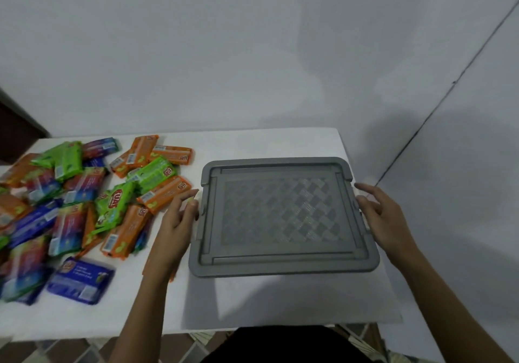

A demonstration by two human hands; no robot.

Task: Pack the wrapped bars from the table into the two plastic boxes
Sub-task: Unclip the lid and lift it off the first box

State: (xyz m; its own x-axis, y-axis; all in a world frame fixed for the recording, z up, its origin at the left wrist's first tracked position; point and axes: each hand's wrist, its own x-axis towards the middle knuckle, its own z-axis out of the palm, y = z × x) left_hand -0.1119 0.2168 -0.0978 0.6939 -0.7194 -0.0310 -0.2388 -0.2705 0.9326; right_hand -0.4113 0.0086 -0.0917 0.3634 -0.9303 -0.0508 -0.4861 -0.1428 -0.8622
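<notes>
Evidently the opening step was in hand and no packing had yet been done: the wrapped bars (78,202) were heaped loose on the left half of the bench (269,301), none inside a box. One grey plastic box (283,272) was set on the right half, closed by its lid (280,213); a second box could not be made out. The left grip (179,219) was laid against the box's left edge and the right grip (386,216) against its right edge. Each was released, with fingers nearly straight and nothing grasped. Both were placed by the side clips, though contact with the clips was too blurred to be settled. The next move was judged to call for both clips to be freed together, then the lid lifted level and set aside on bare bench, before any bar was picked.
</notes>
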